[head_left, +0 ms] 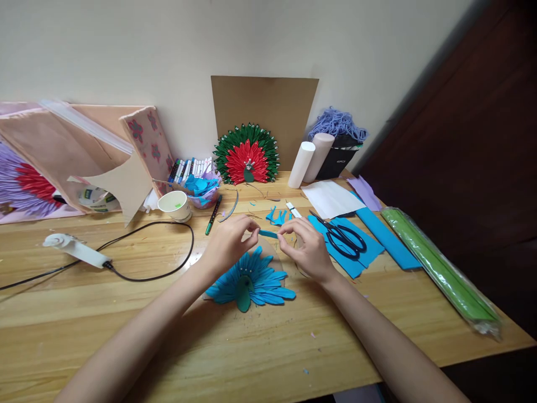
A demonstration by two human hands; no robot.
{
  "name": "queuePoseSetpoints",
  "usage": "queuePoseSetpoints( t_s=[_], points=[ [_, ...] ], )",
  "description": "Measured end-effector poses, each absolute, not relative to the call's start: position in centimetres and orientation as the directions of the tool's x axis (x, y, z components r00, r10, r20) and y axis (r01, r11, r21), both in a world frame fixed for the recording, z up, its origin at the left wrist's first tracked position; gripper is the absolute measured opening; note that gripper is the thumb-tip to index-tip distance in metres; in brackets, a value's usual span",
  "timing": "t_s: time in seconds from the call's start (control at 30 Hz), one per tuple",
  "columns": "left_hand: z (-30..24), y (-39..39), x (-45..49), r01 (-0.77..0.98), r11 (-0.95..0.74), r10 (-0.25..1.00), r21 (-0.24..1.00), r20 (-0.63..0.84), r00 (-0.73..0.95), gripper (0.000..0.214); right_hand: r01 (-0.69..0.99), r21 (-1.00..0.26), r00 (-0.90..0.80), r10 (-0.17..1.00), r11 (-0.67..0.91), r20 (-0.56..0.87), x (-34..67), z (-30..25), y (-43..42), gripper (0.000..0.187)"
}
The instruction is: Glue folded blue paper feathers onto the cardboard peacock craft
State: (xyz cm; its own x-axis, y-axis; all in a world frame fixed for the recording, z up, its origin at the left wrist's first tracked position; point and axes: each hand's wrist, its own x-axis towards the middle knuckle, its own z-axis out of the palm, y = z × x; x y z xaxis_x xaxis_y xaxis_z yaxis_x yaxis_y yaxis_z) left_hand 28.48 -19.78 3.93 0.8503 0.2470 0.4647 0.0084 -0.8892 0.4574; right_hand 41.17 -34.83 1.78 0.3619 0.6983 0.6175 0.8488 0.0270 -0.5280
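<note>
Between my two hands a narrow strip of blue crepe paper [268, 234] is stretched, one end in each pinch. My left hand [235, 240] grips its left end with thumb and fingertips. The right end is pinched by my right hand [306, 246]. Just below them lies a paper peacock [244, 291] with a dark green body and a fan of blue paper feathers [268, 280], on a round cardboard base [274, 257] that my hands partly cover. Cut blue scraps [279, 216] lie just beyond my fingers.
Black-handled scissors [346, 240] rest on blue paper [356, 266] at right, near a wrapped green roll [440, 268]. A white glue gun [78, 250] with a looping black cord lies left, by a paper cup [174, 206]. A red-green peacock [247, 154] leans on cardboard [264, 101] behind.
</note>
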Motion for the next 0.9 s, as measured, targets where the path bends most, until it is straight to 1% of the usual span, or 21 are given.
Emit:
queuePoseSetpoints(
  t_s=[0.07, 0.1, 0.13, 0.17, 0.2, 0.23, 0.27, 0.3, 0.33, 0.4, 0.5, 0.57, 0.67, 0.9],
  points=[
    [4.0, -19.5, 28.5, 0.075, -0.841, 0.353, 0.536, 0.438, 0.827, 0.012, 0.849, -0.528, 0.372, 0.682, 0.024, 0.629, 41.2, 1.8, -34.9, 0.007],
    [4.0, -19.5, 28.6, 0.114, -0.784, 0.419, 0.610, 0.386, 0.822, 0.016, 0.849, -0.527, 0.373, 0.677, 0.027, 0.635, 41.2, 1.8, -34.9, 0.007],
    [4.0, -19.5, 28.7, 0.150, -0.694, 0.479, 0.705, 0.295, 0.827, 0.023, 0.851, -0.524, 0.368, 0.675, 0.033, 0.640, 41.2, 1.8, -34.9, 0.007],
    [3.9, -19.6, 28.9, 0.185, -0.569, 0.510, 0.801, 0.168, 0.844, 0.030, 0.854, -0.518, 0.356, 0.677, 0.043, 0.644, 41.2, 1.8, -34.9, 0.007],
    [3.9, -19.7, 29.0, 0.221, -0.422, 0.498, 0.879, 0.022, 0.867, 0.037, 0.858, -0.511, 0.341, 0.682, 0.055, 0.647, 41.1, 1.8, -34.9, 0.006],
    [3.8, -19.8, 29.2, 0.260, -0.275, 0.448, 0.926, -0.116, 0.887, 0.043, 0.861, -0.504, 0.327, 0.688, 0.066, 0.648, 41.0, 1.8, -34.9, 0.006],
    [3.8, -19.9, 29.3, 0.296, -0.150, 0.386, 0.943, -0.219, 0.896, 0.046, 0.862, -0.502, 0.317, 0.692, 0.075, 0.648, 40.9, 1.7, -34.9, 0.006],
    [3.8, -20.1, 29.4, 0.316, -0.063, 0.341, 0.947, -0.277, 0.898, 0.046, 0.858, -0.506, 0.314, 0.696, 0.082, 0.646, 40.8, 1.7, -34.8, 0.006],
    [3.8, -20.2, 29.5, 0.312, -0.022, 0.320, 0.950, -0.289, 0.902, 0.045, 0.851, -0.519, 0.321, 0.697, 0.086, 0.641, 40.8, 1.7, -34.8, 0.006],
    [3.8, -20.4, 29.4, 0.248, -0.044, 0.334, 0.968, -0.220, 0.917, 0.037, 0.822, -0.563, 0.357, 0.696, 0.082, 0.623, 40.6, 1.7, -34.8, 0.006],
    [3.8, -20.6, 29.2, 0.171, -0.175, 0.344, 0.970, -0.103, 0.933, 0.025, 0.776, -0.626, 0.412, 0.690, 0.075, 0.595, 40.5, 1.8, -34.7, 0.005],
    [3.6, -20.7, 29.1, 0.175, -0.223, 0.351, 0.959, -0.088, 0.932, 0.022, 0.765, -0.640, 0.422, 0.691, 0.075, 0.586, 40.5, 1.8, -34.6, 0.005],
    [3.4, -20.7, 29.1, 0.188, -0.262, 0.373, 0.947, -0.080, 0.924, 0.023, 0.773, -0.630, 0.415, 0.693, 0.073, 0.590, 40.4, 1.7, -34.5, 0.005],
    [3.3, -20.9, 29.0, 0.202, -0.277, 0.361, 0.940, -0.093, 0.928, 0.023, 0.804, -0.588, 0.367, 0.702, 0.091, 0.610, 40.2, 1.7, -34.6, 0.008]
  ],
)
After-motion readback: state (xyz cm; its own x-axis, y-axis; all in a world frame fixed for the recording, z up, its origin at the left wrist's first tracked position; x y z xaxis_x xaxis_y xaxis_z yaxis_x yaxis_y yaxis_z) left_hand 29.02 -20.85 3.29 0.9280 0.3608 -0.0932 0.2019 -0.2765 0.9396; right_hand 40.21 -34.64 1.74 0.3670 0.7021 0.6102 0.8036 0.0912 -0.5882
